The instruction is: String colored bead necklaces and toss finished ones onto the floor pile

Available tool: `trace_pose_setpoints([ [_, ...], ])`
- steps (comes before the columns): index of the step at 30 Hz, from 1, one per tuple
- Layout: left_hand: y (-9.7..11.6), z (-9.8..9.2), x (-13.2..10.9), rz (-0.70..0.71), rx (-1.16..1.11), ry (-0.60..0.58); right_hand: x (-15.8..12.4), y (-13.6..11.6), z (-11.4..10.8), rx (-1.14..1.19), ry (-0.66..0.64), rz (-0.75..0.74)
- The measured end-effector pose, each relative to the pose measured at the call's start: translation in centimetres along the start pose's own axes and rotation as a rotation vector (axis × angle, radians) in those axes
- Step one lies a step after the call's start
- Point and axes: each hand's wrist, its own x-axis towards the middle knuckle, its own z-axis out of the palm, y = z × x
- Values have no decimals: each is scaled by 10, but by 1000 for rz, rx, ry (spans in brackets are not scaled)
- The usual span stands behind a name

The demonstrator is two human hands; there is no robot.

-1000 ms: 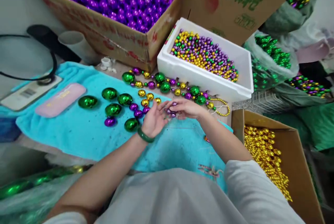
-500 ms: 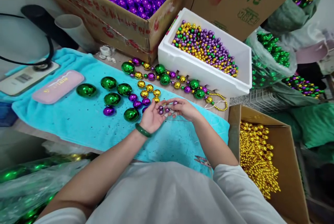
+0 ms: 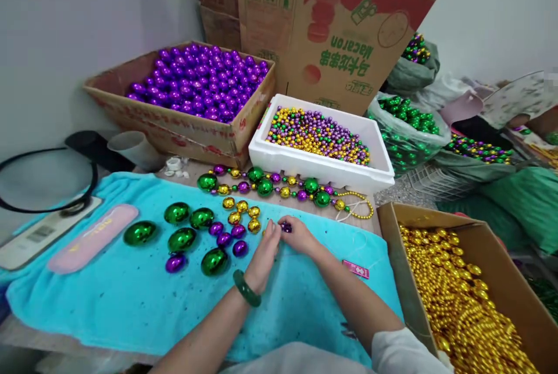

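My left hand [image 3: 265, 257], with a green bangle [image 3: 246, 288] at its wrist, is tilted on edge. Its fingers are stretched out and its palm, turned toward the right hand, is hidden. Curled fingers of my right hand [image 3: 301, 237] hold small purple beads [image 3: 285, 227], right beside the left fingertips. Left of the hands, on the turquoise towel [image 3: 131, 310], lie several big green balls [image 3: 214, 262], purple balls [image 3: 224, 239] and gold balls [image 3: 235, 217]. A finished-looking strand of mixed beads [image 3: 264, 187] lies along the back edge of the towel.
Behind stand a white foam box [image 3: 320, 171] of small beads and a carton [image 3: 192, 129] of purple balls. A carton [image 3: 392, 234] of gold beads is at the right. A pink case [image 3: 93, 238], pink packet [image 3: 356, 269] and partly hidden pliers [image 3: 349, 330] lie on the towel.
The head view has tilted up, showing more of the back. My left hand has turned from palm-up with purple beads to on edge; the right fingers have closed on small purple beads.
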Motion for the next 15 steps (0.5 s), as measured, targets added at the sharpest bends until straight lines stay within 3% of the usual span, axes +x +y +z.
trace_pose_setpoints([
  [5,-23,-38,-21,490,655,42,-7,-1,12,-352,16,-95],
  [10,-58,-104,-34,1017,1284,-86,-9,4,12,-403,-6,-164],
  [12,-69,-128,-31,1143,1478,-165,-9,9,11,-376,-17,-170],
  [15,-81,-150,-26,1193,1659,-242,-11,15,11,-306,-28,-187],
])
